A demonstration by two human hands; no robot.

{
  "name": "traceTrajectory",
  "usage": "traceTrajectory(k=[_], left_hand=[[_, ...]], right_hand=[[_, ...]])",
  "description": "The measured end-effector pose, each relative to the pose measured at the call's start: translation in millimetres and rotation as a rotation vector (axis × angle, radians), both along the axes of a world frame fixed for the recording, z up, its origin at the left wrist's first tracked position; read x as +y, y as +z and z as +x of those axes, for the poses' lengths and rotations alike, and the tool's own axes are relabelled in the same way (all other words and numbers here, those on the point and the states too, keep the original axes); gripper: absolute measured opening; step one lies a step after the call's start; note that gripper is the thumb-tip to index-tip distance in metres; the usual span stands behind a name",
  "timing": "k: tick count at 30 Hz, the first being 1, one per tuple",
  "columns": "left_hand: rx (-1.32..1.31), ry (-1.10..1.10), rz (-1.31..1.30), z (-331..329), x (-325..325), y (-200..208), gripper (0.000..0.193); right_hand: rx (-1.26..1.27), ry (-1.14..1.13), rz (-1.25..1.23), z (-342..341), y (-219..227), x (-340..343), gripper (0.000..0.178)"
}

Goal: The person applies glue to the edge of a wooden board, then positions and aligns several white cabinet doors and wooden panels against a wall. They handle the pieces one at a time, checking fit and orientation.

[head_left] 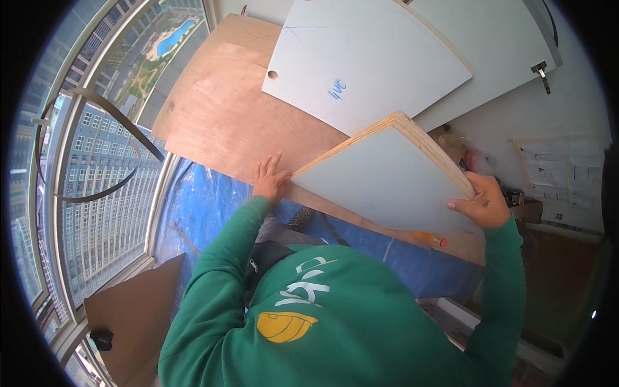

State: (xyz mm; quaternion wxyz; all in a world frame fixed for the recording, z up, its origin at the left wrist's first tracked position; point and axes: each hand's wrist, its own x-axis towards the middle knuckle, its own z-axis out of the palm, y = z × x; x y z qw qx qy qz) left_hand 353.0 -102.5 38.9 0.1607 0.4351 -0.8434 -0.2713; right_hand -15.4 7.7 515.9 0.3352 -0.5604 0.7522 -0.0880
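A thick plywood panel (387,184) with a pale grey face stands tilted in front of me, its bare layered edges facing up and away. My right hand (485,203) is closed on the panel's right edge, thumb on the pale face. At the panel's left corner, my left hand (272,179) has its fingers spread over the reddish plywood sheet (225,97). Whether its palm touches the panel I cannot tell. A yellowish bottle with a red cap (429,240) lies on the sheet, close to the panel's lower edge.
Larger white boards (367,58) lie beyond, one with a round hole and blue handwriting, another with a metal hinge (541,76). Blue plastic sheeting (206,200) covers the floor. Looping dark edge strip (116,113) hangs by the windows. Brown board (132,316) leans lower left.
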Motion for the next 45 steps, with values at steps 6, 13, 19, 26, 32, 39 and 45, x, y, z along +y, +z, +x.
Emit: traceTrajectory(k=[6, 13, 19, 26, 32, 39, 45], left_hand=[[0.059, -0.003, 0.071, -11.2, -12.4, 1.5, 0.026], [0.08, 0.079, 0.046, -14.1, -12.5, -16.3, 0.025], [0.118, 0.17, 0.057, -12.7, -6.6, -19.2, 0.015], [0.171, 0.217, 0.102, -15.1, -7.5, -14.5, 0.011], [0.142, 0.23, 0.161, -17.0, -9.1, -10.4, 0.015], [0.143, 0.216, 0.187, -16.0, -10.0, -8.8, 0.017], [0.146, 0.208, 0.189, -14.7, -10.0, -7.3, 0.018]], right_hand=[[-0.141, -0.193, 0.005, -15.1, -18.5, -19.1, 0.044], [-0.072, -0.155, 0.092, -46.4, -32.7, -50.8, 0.057], [-0.022, -0.152, 0.112, -74.3, -42.5, -65.6, 0.058], [-0.019, -0.121, 0.116, -97.2, -53.4, -86.6, 0.064], [-0.032, -0.104, 0.114, -101.2, -56.0, -90.5, 0.066], [-0.043, -0.12, 0.129, -101.8, -55.4, -89.3, 0.067], [-0.054, -0.135, 0.119, -105.1, -58.0, -87.4, 0.066]])
